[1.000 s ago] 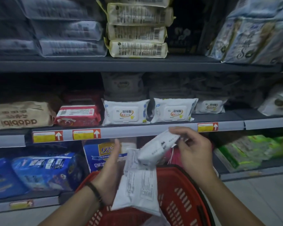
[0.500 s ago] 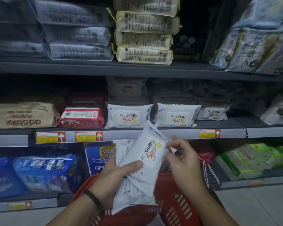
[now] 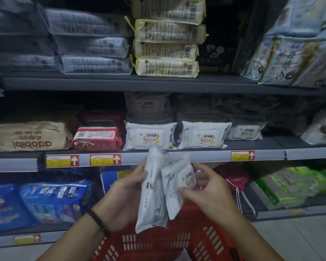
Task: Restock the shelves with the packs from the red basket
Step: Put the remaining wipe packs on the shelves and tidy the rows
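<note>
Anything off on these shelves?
The brown pack at the left of the middle shelf lies upside down: its lettering reads inverted.

The front of the middle shelf is filled from the left by a brown adabibi pack, a red pack, a left wipe pack and a right wipe pack. To the right of these, bare board lies open in front of a set-back wipe pack. It runs as far as a pale bag.

Open height remains above the front row, under the top shelf, but grey stacks fill the back. On the top shelf a dark gap shows between the yellow-edged stack and the blue-white packs.

The price rail crosses just above the left hand and the right hand.
</note>
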The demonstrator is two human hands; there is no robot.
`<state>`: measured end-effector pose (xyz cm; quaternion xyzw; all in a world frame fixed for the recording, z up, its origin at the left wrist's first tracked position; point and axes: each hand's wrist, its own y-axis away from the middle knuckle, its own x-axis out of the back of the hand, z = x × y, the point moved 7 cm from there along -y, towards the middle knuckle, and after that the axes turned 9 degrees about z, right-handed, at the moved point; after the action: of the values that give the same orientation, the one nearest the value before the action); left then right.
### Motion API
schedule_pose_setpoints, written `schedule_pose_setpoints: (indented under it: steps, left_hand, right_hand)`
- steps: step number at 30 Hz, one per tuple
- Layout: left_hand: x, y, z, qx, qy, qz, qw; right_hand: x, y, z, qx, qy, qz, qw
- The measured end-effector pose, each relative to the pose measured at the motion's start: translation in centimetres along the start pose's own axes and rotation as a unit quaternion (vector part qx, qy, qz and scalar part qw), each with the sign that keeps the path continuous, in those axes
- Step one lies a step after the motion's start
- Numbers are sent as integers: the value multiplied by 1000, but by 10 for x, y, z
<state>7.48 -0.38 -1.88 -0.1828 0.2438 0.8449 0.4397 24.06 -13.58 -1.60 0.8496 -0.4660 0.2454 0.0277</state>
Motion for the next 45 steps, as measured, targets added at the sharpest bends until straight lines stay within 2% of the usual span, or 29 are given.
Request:
schedule_pose_setpoints:
  steps: [2,3,5,7,10,16,21,23,25,27,29,31,35,38,41,45]
  left_hand:
    - [10,-7,-6,-6,-37,16,999]
    - [16,-10,-8,-10,-58,64,996]
    - [22,-12,-14,-17,-84,133,987]
    - [27,-11,-16,-16,-71,178,981]
    - [30,-10,-9,-32,-61,172,983]
    - [18,1,7,-18,-74,49,996]
    - [24,1,7,-33,-111,93,989]
    - [32,-2,9,-45,-128,123,983]
    - [32,-3,12,-56,-173,119,976]
    - [28,-3,19,-101,-261,102,955]
    - [22,-4,32,-163,-342,121,917]
    - [16,-6,44,-184,-375,162,894]
    - [-14,-20,58,-185,-466,159,850]
    - [-51,-29,65,-221,-599,143,756]
    - [-88,-41,65,-237,-663,128,699]
    - [-131,-61,58,-263,-695,103,661]
  right_hand:
    - [-8,-1,11,-75,-90,-5,993]
    - [-13,-1,16,-106,-151,-7,983]
    - [-25,4,20,-161,-286,-24,944]
    - [-35,9,17,-193,-365,-45,909]
    - [-40,11,15,-207,-389,-63,895]
    - [-32,3,21,-216,-419,-67,879]
    - [-37,2,24,-210,-411,-68,884]
    - [-37,2,23,-202,-413,-54,886]
    - [-33,2,19,-181,-395,-30,900]
    - [-25,2,15,-134,-327,11,935]
    - [-10,4,10,-74,-212,71,972]
    - [3,4,12,-38,-138,123,982]
    - [36,-2,23,-13,-73,221,972]
    - [73,-4,19,14,-54,287,956]
    - [120,-19,18,14,-1,347,938]
    - [163,-60,35,-28,6,384,923]
